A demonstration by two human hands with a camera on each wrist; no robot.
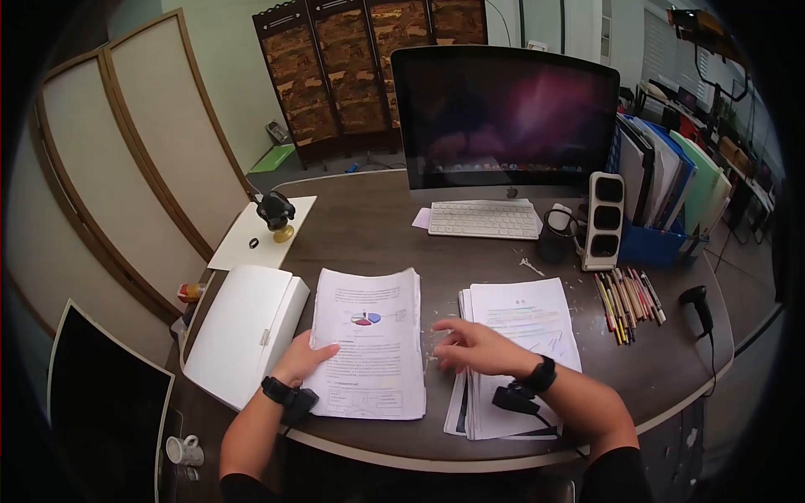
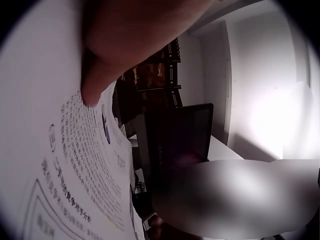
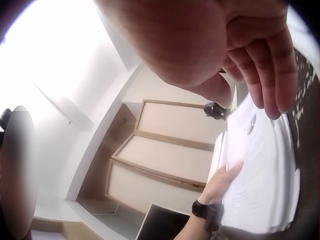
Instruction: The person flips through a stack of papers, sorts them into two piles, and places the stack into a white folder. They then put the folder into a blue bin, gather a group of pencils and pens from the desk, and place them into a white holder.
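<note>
A thick stack of printed sheets [image 1: 369, 377], with a small coloured pie chart on its top page, is in front of me at the left. My left hand [image 1: 303, 359] grips its left edge, thumb laid over the print and the other fingers hidden. That thumb [image 2: 100, 75] lies on the text in the left wrist view. Above the gap between the two stacks hovers my right hand [image 1: 478, 345], fingers loosely bent and holding nothing. Partly under the right forearm lies a second stack of papers [image 1: 524, 303], its top sheet bearing highlighted lines and handwriting.
A white box [image 1: 239, 335] sits left of the printed stack. Behind are a keyboard [image 1: 482, 219], a monitor [image 1: 511, 117] and a black cup [image 1: 555, 243]. Pencils [image 1: 631, 302], a black handheld device [image 1: 696, 308] and a blue file holder [image 1: 662, 243] occupy the right side.
</note>
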